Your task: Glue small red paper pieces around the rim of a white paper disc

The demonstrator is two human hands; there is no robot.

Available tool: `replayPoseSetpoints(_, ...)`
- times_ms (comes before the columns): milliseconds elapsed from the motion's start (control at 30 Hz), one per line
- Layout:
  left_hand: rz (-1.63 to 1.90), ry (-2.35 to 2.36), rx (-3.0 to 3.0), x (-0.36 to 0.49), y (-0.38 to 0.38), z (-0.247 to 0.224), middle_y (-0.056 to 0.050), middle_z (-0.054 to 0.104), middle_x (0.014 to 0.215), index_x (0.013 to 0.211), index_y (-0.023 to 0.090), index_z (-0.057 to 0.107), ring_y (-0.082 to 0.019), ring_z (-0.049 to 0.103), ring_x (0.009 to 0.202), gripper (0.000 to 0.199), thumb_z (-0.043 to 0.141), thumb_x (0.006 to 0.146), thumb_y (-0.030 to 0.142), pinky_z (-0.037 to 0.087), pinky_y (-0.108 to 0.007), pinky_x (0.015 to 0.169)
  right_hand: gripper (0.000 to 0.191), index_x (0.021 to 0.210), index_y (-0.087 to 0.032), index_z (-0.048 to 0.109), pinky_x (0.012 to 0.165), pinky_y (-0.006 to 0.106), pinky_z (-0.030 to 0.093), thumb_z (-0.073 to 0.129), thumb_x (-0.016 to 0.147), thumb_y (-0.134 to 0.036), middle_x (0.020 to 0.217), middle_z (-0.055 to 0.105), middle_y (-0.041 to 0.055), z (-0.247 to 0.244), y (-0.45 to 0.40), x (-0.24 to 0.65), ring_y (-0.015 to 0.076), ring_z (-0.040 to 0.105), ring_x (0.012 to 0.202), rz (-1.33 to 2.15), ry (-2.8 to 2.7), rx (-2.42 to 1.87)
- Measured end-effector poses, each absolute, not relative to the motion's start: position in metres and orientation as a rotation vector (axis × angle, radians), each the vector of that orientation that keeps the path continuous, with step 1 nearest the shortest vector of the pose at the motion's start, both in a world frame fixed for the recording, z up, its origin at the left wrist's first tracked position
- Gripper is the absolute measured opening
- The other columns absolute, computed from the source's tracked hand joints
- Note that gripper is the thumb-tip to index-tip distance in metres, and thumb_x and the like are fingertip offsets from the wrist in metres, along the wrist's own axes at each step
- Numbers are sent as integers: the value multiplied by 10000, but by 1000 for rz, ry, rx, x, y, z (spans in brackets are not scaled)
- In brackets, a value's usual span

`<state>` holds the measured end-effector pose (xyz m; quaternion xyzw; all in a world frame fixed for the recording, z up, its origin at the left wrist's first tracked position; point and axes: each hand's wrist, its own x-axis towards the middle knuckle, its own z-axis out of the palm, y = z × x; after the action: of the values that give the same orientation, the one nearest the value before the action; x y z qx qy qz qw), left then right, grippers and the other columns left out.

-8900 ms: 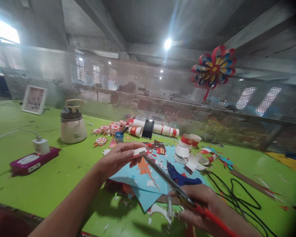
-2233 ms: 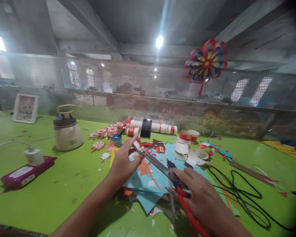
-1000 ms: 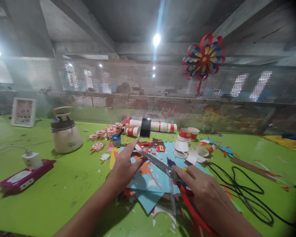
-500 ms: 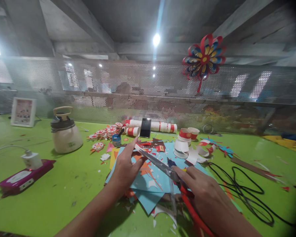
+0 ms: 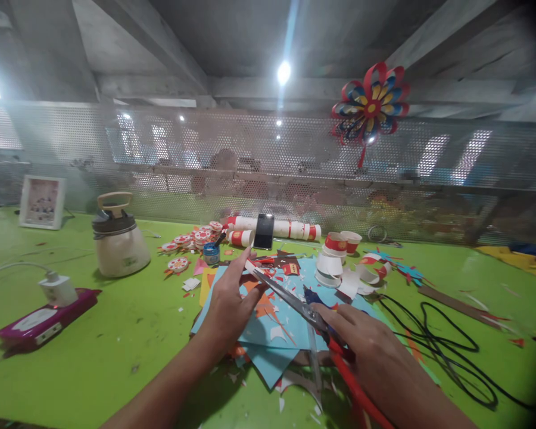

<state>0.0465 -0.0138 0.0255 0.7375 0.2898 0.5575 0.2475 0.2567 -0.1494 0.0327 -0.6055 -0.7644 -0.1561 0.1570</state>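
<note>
My left hand (image 5: 227, 302) is closed in a pinch at the left of the paper pile, its thumb and forefinger around a small white and red piece of paper (image 5: 251, 267). The tip of the scissors (image 5: 290, 298) lies against that piece. My right hand (image 5: 370, 342) is wrapped round the red handles of the scissors, with the long steel blade pointing up and left. A grey strip hangs below the pivot; whether it is the second blade I cannot tell. Under both hands lie light blue paper sheets (image 5: 290, 328) strewn with orange and white scraps.
Behind the sheets stand a blue jar (image 5: 211, 254), a phone (image 5: 264, 231), a row of stacked paper cups (image 5: 290, 229) and cut cups (image 5: 329, 269). Decorated discs (image 5: 177, 264) and a jug (image 5: 120, 247) are at left. A black cord (image 5: 446, 345) loops at right.
The scissors and my right hand have shifted very slightly. My left hand keeps its pinch in nearly the same spot.
</note>
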Motion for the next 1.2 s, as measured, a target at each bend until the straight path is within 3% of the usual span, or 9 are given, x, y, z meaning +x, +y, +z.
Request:
replayPoseSetpoints(233,1514,774,2011,47,-15,28,-151,609,1307,1369,169,490,-245,656,1074,542,597,842,246,543,-464,960,470,1279,-153,603,618,358,539,531,819,-93,866,669,114,36,-149,255,231,641,694,-499,-2182,-1707)
replayPoseSetpoints(467,1526,806,2088,46,-14,25,-148,617,1291,1374,186,486,-249,667,1045,538,583,847,230,550,-471,942,512,1275,-148,601,575,308,491,464,791,-51,826,652,99,35,-151,257,202,599,643,-602,-2174,-1664)
replayPoseSetpoints(900,1504,838,2145,45,-14,25,-158,597,1322,1384,173,469,-266,635,1113,539,576,859,224,524,-495,975,486,1259,-159,622,589,422,545,524,792,-65,811,637,96,33,-150,257,253,641,652,-504,-2175,-1714)
replayPoseSetpoints(1200,1497,817,2061,46,-15,25,-135,643,1250,1389,198,480,-256,670,1056,557,603,848,248,544,-477,954,462,1226,-158,657,479,375,553,545,786,-77,850,695,139,35,-150,258,245,657,582,-599,-2184,-1694)
